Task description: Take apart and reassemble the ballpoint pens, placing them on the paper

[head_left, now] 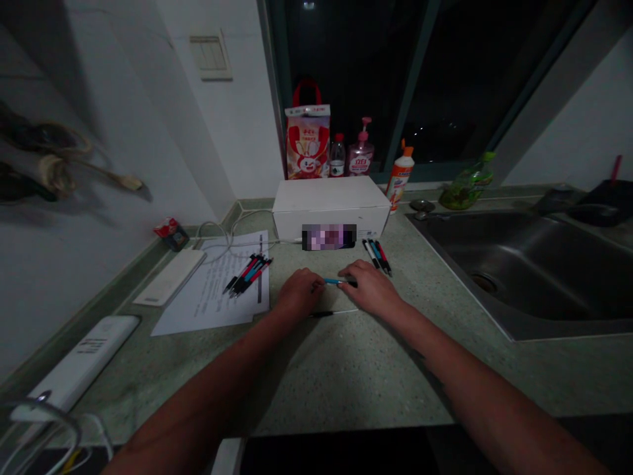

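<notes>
Green and speckled, the bench (336,382) is inspected from the head view alone. Light is dim; small parts are hard to verify.

Item under work: a blue pen (333,282), located mid-bench in front of a white box (332,198) and the phone (329,237) at its front face. The left hand (301,290) is closed in a narrow pinch at one end of the pen; the right hand (370,287) has its fingers gathered at the other, darker end. Neither hand is spread wide.

Nearer the person, just beside the hands, lie a dark pen part (322,315) and a thin white rod (345,311). Whether these touch cannot be confirmed. One group of pens (252,272) rests on a printed sheet (208,310) to the left; a second group (378,256) lies right of the phone, towards the sink (548,284).

Assessment: the step in hand appears to be work on the pen's parts, joining or parting; which, I cannot tell. The next move calls for steady fingertips and both ends kept in line.
</notes>
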